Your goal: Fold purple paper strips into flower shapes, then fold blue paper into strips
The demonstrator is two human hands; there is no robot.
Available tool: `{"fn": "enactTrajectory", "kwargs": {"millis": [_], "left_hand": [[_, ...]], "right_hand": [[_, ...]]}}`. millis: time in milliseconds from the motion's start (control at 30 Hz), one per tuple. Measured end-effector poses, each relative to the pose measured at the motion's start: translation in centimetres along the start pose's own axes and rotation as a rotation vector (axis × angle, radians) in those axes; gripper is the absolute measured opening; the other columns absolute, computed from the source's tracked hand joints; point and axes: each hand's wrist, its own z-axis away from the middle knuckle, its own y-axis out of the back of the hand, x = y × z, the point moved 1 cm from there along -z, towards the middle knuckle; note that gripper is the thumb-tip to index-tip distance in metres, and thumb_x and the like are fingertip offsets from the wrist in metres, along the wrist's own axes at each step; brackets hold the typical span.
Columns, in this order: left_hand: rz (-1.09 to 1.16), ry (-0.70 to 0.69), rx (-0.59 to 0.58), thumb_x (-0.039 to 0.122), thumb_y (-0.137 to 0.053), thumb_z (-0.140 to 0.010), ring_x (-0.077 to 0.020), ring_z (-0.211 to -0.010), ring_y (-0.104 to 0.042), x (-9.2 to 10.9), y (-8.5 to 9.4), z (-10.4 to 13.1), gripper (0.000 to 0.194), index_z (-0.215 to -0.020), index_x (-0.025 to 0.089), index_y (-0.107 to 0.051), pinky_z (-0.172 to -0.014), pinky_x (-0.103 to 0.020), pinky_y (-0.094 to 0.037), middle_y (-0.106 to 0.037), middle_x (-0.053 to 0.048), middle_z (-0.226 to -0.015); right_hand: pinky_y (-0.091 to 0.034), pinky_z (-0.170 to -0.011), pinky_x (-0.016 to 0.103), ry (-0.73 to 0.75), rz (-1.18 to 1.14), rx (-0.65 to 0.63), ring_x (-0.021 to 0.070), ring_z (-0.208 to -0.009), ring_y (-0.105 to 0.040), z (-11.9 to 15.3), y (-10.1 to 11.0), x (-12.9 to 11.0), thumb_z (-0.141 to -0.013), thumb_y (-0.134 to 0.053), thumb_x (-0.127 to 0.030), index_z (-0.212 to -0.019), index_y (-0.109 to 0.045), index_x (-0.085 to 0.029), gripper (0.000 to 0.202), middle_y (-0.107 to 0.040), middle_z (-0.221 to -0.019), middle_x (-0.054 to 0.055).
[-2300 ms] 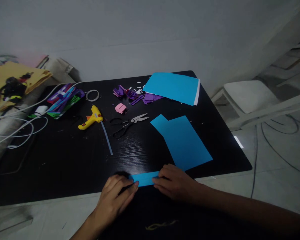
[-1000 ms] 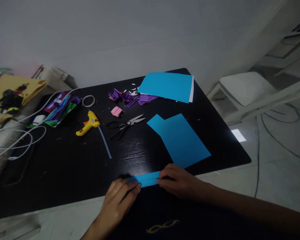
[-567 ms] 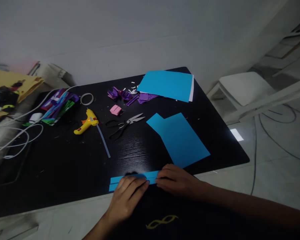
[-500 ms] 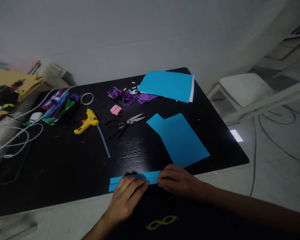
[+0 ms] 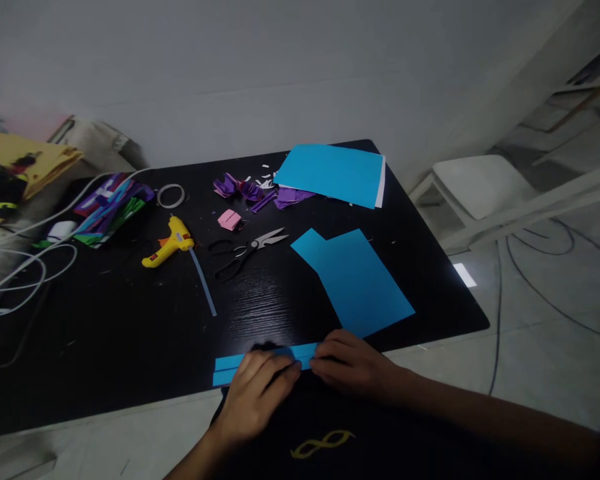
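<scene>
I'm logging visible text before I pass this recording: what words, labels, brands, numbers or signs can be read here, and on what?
No text can be read.
Glue gun: a small label on its yellow body, too small to read.
Dark clothing: a yellow looped mark, like an eight on its side; no letters to make out.
Blue strip: no writing visible.

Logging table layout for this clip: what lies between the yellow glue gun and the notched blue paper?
Head view: black-handled shears lie between the yellow glue gun and the notched blue paper; a pale stick juts from the gun into that gap.
</scene>
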Motion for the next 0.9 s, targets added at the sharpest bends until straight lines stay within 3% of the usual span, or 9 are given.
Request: {"fn": "enactTrajectory", "kwargs": {"millis": [167,633,900], "left_hand": [[-0.002,0.004,-0.014,0.013,-0.056,-0.1,-0.0179,-0.091,-0.062,0.1,0.1,-0.3,0.024,-0.119,0.018,-0.07,-0.081,-0.033,-0.045,-0.074,-0.004,-0.101],[0.045,0.034,-0.008,0.012,-0.062,-0.097,-0.0174,-0.089,-0.061,0.1,0.0,-0.1,0.027,-0.123,0.017,-0.069,-0.078,-0.033,-0.045,-0.073,-0.004,-0.099],[0.061,0.054,0.018,0.012,-0.063,-0.096,-0.0161,-0.085,-0.062,0.4,0.2,-0.6,0.026,-0.12,0.017,-0.07,-0.074,-0.031,-0.047,-0.074,-0.005,-0.096]], "right_hand": [[-0.049,-0.073,0.03,-0.019,0.039,-0.024,0.0176,-0.084,-0.054,-0.4,-0.1,-0.1,-0.098,-0.058,-0.012,-0.117,-0.066,-0.014,0.021,-0.067,-0.093,0.006],[-0.047,-0.068,0.029,-0.023,0.089,0.094,0.0163,-0.08,-0.055,0.2,-0.1,0.1,-0.096,-0.066,-0.019,-0.11,-0.067,-0.014,0.015,-0.066,-0.092,0.006],[-0.049,-0.066,0.028,-0.05,0.122,0.04,0.0161,-0.079,-0.058,1.4,1.4,0.5,-0.096,-0.065,-0.018,-0.108,-0.068,-0.013,0.014,-0.066,-0.092,0.007]]}}
